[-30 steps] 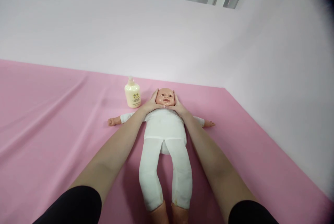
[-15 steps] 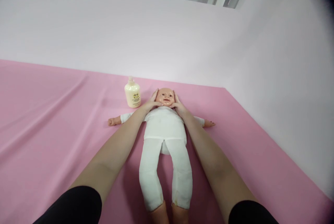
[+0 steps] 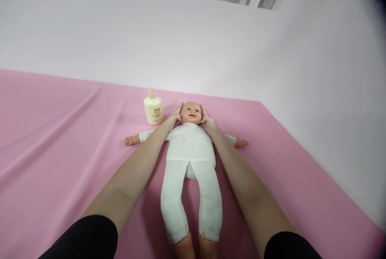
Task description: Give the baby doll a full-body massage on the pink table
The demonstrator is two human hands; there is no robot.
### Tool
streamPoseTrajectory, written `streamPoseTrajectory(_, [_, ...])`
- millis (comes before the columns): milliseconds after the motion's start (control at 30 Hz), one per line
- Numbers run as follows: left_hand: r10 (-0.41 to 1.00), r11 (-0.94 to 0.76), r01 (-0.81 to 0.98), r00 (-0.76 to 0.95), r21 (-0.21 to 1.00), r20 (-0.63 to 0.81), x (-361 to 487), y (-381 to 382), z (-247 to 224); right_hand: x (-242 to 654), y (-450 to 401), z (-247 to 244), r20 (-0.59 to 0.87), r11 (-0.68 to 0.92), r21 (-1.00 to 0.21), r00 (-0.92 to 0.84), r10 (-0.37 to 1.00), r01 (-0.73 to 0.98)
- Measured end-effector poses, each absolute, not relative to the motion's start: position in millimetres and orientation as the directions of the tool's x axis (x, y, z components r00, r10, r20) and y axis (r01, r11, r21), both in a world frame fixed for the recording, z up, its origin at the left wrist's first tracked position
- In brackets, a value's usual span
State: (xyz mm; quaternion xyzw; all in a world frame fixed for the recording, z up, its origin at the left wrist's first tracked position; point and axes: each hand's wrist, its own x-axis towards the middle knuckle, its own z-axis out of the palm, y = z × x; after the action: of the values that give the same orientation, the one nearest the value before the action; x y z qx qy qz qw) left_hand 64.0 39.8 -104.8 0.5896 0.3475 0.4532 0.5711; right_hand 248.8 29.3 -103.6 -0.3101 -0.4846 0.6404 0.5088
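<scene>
While both hands cup doll [image 3: 189, 146], ears hidden, feet cropped

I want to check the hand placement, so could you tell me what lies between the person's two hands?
In the head view, the baby doll's head lies between the left hand and right hand, both touching its cheeks.

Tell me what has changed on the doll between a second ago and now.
Both thumbs slid outward and up along the doll's face: a second ago they met under the chin, now the left hand and right hand cup the cheeks at the sides of the head. Neither hand let go. The doll lies on its back as before, arms spread, on the pink sheet; the lotion bottle has not moved.
</scene>
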Motion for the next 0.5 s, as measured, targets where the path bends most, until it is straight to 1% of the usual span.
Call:
streamPoseTrajectory(100, [0.912, -0.119, -0.084, 0.386, 0.989, 0.143, 66, 37, -101, 249, 31, -105, 0.107, 0.000, -0.936, -0.284, 0.953, -0.353])
streamPoseTrajectory(200, [0.917, -0.117, -0.103, 0.370, 0.988, 0.147, 69, 32, -96, 249, 33, -108, 0.116, 0.003, -0.932, -0.289, 0.950, -0.362])
streamPoseTrajectory(500, [0.924, -0.008, -0.204, 0.373, 0.979, 0.085, 71, 25, -88, 250, 38, -112, 0.133, 0.017, -0.924, -0.280, 0.951, -0.381])
